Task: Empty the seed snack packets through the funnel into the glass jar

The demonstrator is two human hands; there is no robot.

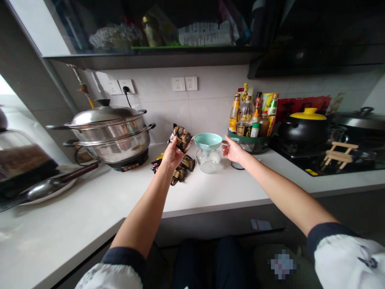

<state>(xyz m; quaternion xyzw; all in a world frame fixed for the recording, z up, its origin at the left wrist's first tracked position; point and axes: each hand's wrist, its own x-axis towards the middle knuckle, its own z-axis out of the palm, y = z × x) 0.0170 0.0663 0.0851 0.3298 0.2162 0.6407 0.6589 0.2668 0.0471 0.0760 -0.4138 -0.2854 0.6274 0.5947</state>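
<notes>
My left hand (pixel 171 154) is closed on a dark, shiny packet (pixel 180 137) with brown pictures on it, raised above the counter. Below that hand, several similar dark packets (pixel 180 173) lie in a loose pile. A pale turquoise funnel (pixel 208 140) sits in the mouth of a clear glass jar (pixel 208 161), which stands upright to the right of the pile. Beside the funnel's right rim is my right hand (pixel 231 150), its fingers loosely curved and thumb apart. Whether a fingertip touches the rim cannot be made out.
A steel steamer pot (pixel 112 128) stands at the left, with a dark-handled pan (pixel 49 188) nearer me. Behind my right hand, bottles (pixel 246 112) crowd a green-rimmed rack (pixel 260 139). A black pot with a yellow lid (pixel 308 114) and a small wooden stool (pixel 339 154) are on the stove.
</notes>
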